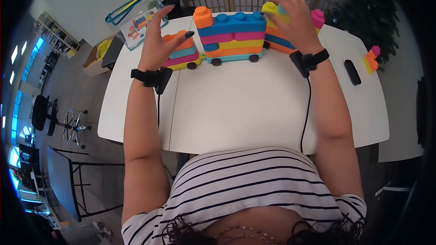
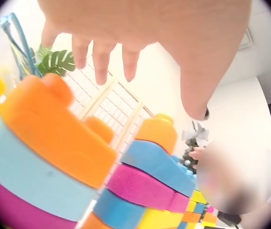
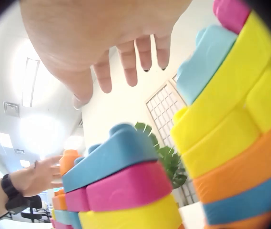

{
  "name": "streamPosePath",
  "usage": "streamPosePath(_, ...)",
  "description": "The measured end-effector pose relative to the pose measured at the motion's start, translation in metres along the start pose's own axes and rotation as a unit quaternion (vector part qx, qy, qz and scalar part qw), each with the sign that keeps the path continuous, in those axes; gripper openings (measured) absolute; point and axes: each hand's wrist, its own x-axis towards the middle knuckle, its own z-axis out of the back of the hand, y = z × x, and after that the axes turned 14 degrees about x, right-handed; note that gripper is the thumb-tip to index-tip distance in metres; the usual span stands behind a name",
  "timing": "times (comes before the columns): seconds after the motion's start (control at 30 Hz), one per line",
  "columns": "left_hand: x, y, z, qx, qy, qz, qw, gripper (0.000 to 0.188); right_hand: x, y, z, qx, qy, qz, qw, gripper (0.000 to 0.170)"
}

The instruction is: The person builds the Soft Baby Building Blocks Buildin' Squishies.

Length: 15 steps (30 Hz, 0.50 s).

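Three wheeled cars of stacked blocks stand in a row at the table's far side. The left hand, fingers spread, is raised above the small left car, which has an orange top. In the middle is the tallest car, with a long blue block on top and an orange block at its left end. The right hand hovers with extended fingers over the right car, hiding part of it. In the wrist views neither hand holds anything.
A black case and a small stack of pink, orange and yellow blocks lie at the table's right. A clear bag with printed shapes stands at the back left. Cables run from both wrists across the table.
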Motion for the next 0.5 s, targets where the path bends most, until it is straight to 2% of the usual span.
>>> streamPosePath(0.03,0.007,-0.01,0.002,-0.004,0.001,0.0,1.0,0.084,-0.003,-0.013,0.006,-0.002,0.003,-0.002,1.0,0.054)
streamPosePath(0.1,0.022,-0.034,-0.004,-0.029,0.001,-0.052,0.998,0.09,-0.012,-0.035,0.019,-0.151,0.049,-0.08,0.984,0.052)
streamPosePath(0.13,0.027,-0.043,-0.011,-0.022,0.005,-0.062,0.998,0.08,-0.017,-0.034,0.024,-0.209,0.087,-0.126,0.966,0.055)
streamPosePath(0.17,0.031,-0.049,-0.015,-0.025,0.003,-0.063,0.998,0.08,-0.02,-0.033,0.03,-0.212,0.088,-0.126,0.965,0.055)
streamPosePath(0.23,0.04,-0.056,-0.023,-0.051,0.132,-0.008,0.99,0.064,-0.019,-0.029,0.042,-0.163,0.14,-0.225,0.95,0.061)
streamPosePath(0.27,0.041,-0.042,-0.039,-0.077,0.085,-0.047,0.992,0.046,-0.021,-0.034,0.048,-0.164,0.14,-0.225,0.95,0.061)
streamPosePath(0.33,0.035,-0.042,-0.052,-0.111,0.064,-0.02,0.992,0.042,-0.033,-0.049,0.063,-0.112,0.137,-0.21,0.962,0.066)
streamPosePath(0.5,0.025,-0.039,-0.065,-0.177,0.013,0.042,0.983,0.035,-0.044,-0.062,0.089,-0.09,0.168,-0.236,0.953,0.069)
